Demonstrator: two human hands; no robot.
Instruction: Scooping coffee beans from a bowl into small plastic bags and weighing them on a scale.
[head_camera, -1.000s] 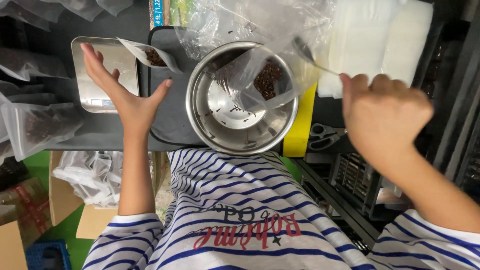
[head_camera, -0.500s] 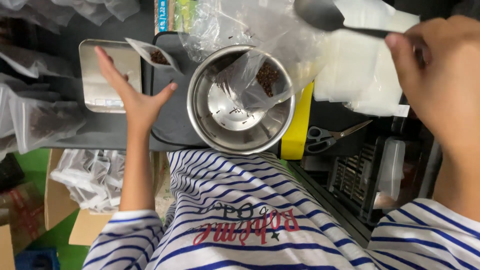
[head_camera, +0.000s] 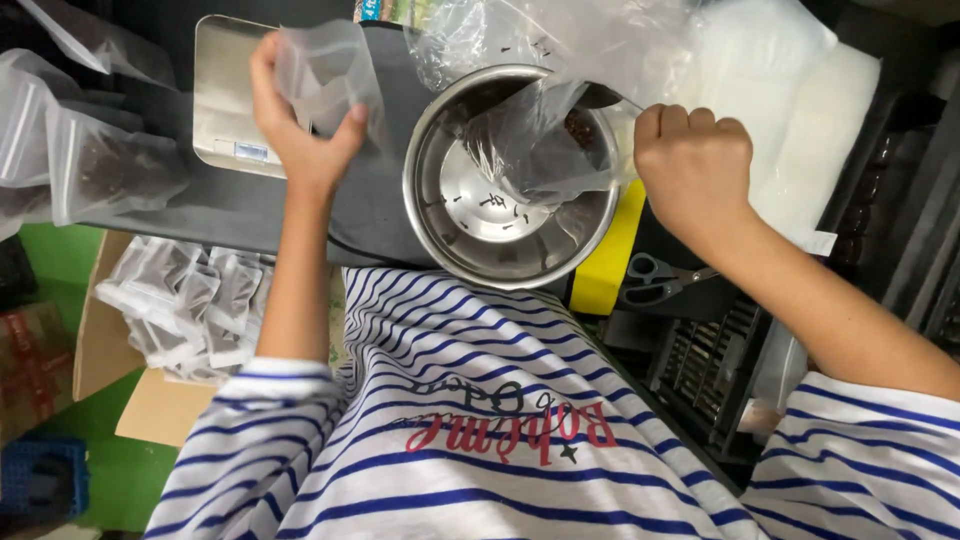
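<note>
My left hand (head_camera: 300, 135) holds a small clear plastic pouch (head_camera: 325, 75) up above the dark counter, next to a small metal scale (head_camera: 225, 95). My right hand (head_camera: 692, 165) is closed in a fist on a scoop handle at the right rim of a steel bowl (head_camera: 480, 245). The dark scoop head (head_camera: 598, 95) reaches into a large clear bag (head_camera: 545, 140) that hangs into the bowl and holds dark brown bits. A few dark bits lie scattered on the bowl's bottom.
Filled clear bags (head_camera: 70, 165) lie at the left. A cardboard box (head_camera: 110, 340) below holds several small packed pouches (head_camera: 185, 305). White plastic packs (head_camera: 790, 100) lie at the upper right. Scissors (head_camera: 655, 280) rest beside a yellow block (head_camera: 615, 265), above a black crate (head_camera: 715, 370).
My left hand went from open above the counter to gripping a small pouch. My right hand swung the scoop from the upper right down into the bag at the bowl.
</note>
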